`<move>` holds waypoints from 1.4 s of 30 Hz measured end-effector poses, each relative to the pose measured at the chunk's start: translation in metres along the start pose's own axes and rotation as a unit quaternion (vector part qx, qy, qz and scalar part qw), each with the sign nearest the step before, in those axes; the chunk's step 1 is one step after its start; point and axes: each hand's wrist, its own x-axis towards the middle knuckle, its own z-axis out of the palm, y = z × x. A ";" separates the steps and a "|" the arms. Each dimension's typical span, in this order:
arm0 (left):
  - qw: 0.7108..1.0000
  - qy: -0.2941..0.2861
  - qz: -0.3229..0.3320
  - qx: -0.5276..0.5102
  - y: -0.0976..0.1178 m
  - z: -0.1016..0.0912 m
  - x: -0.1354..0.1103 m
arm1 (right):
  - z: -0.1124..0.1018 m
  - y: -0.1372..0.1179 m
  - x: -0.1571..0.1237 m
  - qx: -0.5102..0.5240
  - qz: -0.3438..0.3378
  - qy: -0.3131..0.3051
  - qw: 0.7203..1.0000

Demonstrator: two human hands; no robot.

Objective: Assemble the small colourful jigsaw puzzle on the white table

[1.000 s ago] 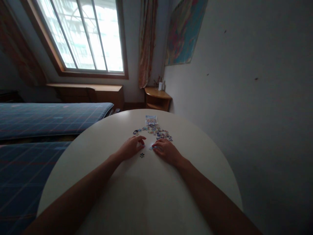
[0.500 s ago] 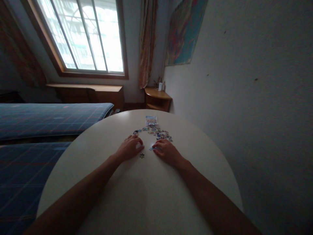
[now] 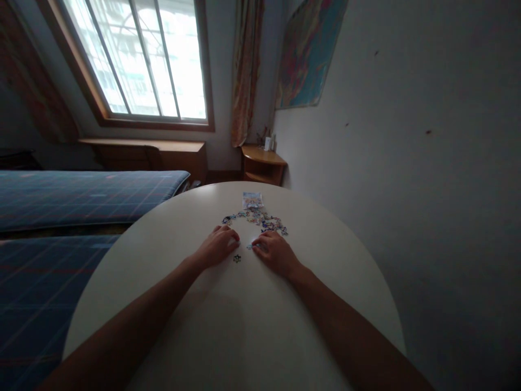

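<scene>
On the white round table (image 3: pixel 244 304), my right hand (image 3: pixel 275 251) pinches a small pale blue jigsaw puzzle piece (image 3: pixel 249 247) at its fingertips. My left hand (image 3: pixel 217 247) rests just across from it, thumb and forefinger curled close together. Whatever lies between those left fingertips is too small to make out. A dark star-shaped cluster of puzzle pieces (image 3: pixel 237 259) lies on the tabletop below the left fingertips. Beyond both hands, many loose puzzle pieces (image 3: pixel 256 216) spread in an arc. Behind them lies a flat printed picture packet (image 3: pixel 252 200).
Left of the table are mattresses with blue checked covers (image 3: pixel 89 195). A wooden corner shelf (image 3: pixel 264 156) with small items stands past the far edge. The white wall (image 3: pixel 407 179) runs along the right, and a low wooden desk (image 3: pixel 175 149) sits under the window.
My right hand and the pale blue piece have shifted slightly left. My left thumb and forefinger are a little closer together. The loose pieces and packet stay in place.
</scene>
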 end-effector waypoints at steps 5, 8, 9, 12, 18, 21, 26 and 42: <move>1.000 -0.009 0.015 -0.005 -0.004 0.003 0.000 | 0.000 0.001 -0.001 0.007 0.000 -0.002 1.000; 1.000 -0.010 0.015 -0.006 -0.003 0.004 -0.002 | 0.001 0.002 -0.001 0.004 -0.004 -0.003 1.000; 1.000 -0.009 0.015 -0.006 -0.002 0.003 -0.003 | 0.001 0.003 -0.001 0.002 -0.006 -0.003 1.000; 1.000 -0.016 0.017 -0.007 0.004 -0.001 -0.005 | 0.002 0.004 -0.002 0.000 -0.008 -0.003 1.000; 0.999 -0.042 -0.009 -0.018 0.017 -0.011 -0.007 | 0.002 0.005 -0.003 0.002 -0.008 0.000 1.000; 0.998 -0.043 -0.023 -0.035 0.020 -0.014 -0.006 | 0.002 0.004 -0.004 0.005 -0.014 0.003 1.000; 0.995 -0.027 -0.008 -0.094 0.024 -0.016 -0.004 | 0.000 0.002 -0.003 0.026 -0.027 0.015 0.999; 0.987 0.020 0.099 -0.127 0.046 0.000 -0.010 | -0.032 0.017 -0.008 0.094 0.050 0.001 0.994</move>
